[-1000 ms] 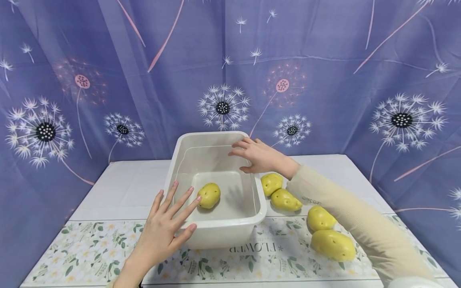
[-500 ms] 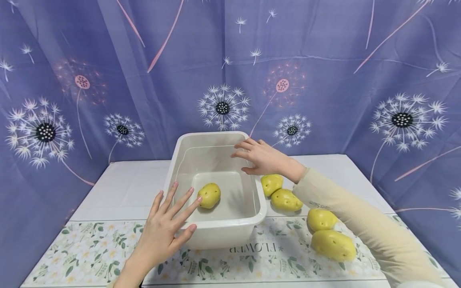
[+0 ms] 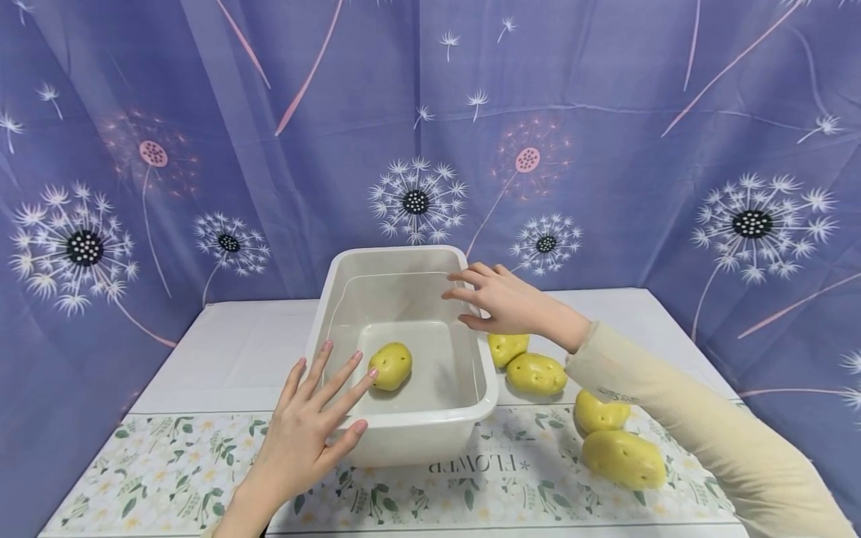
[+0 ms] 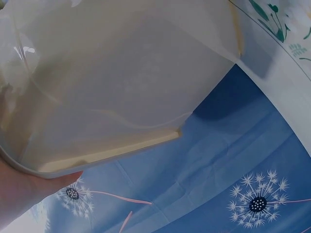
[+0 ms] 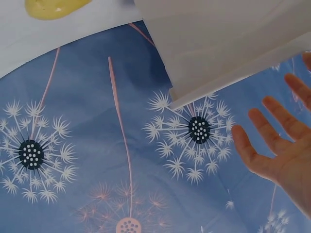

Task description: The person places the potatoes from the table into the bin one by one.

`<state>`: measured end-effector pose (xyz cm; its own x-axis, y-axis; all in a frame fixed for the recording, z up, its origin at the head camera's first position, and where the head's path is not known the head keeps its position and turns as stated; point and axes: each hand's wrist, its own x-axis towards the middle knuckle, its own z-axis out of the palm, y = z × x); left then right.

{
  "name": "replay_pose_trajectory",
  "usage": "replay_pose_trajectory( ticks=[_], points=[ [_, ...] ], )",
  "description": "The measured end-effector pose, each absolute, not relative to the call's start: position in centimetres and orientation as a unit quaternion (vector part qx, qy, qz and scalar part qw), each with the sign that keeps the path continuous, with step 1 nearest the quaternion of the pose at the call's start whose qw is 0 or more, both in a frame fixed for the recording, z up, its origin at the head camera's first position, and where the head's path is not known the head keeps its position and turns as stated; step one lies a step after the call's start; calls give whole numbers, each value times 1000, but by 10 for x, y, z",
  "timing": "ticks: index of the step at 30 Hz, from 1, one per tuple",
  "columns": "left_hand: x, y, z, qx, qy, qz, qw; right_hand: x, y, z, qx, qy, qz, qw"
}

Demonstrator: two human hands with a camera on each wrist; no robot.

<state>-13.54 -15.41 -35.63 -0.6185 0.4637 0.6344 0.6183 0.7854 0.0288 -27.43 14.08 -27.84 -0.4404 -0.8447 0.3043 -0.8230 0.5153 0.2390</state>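
A white plastic basin [image 3: 410, 441] stands on the table with one yellow potato [image 3: 393, 365] on its floor. Over its near left corner my left hand [image 3: 303, 422] lies with fingers spread and nothing gripped. One fingertip overlaps the potato in the head view; whether they touch I cannot tell. Past the basin's right rim hovers my right hand [image 3: 507, 299], fingers apart and holding nothing. Just under that hand, two potatoes [image 3: 536, 373] lie against each other beside the basin. Nearer my right sleeve are two more potatoes, a smaller one [image 3: 599, 412] and a larger one [image 3: 624, 459].
A white table [image 3: 249, 347] carries a floral runner [image 3: 181, 471] along its front, with the basin's near end over it. Purple-blue curtain cloth [image 3: 323, 149] with dandelion prints hangs behind and at both sides.
My right hand has drifted right and slightly down, away from the basin's middle, its sleeve moving along. The left hand, basin and potatoes stay where they were.
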Motion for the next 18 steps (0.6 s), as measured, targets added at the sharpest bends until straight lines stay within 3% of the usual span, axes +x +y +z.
replay_pose_trajectory(
  ticks=[18],
  points=[
    [-135, -154, -357, -298, -894, -126, 310, -266, 156, -284, 487, -846, -28, 215]
  ],
)
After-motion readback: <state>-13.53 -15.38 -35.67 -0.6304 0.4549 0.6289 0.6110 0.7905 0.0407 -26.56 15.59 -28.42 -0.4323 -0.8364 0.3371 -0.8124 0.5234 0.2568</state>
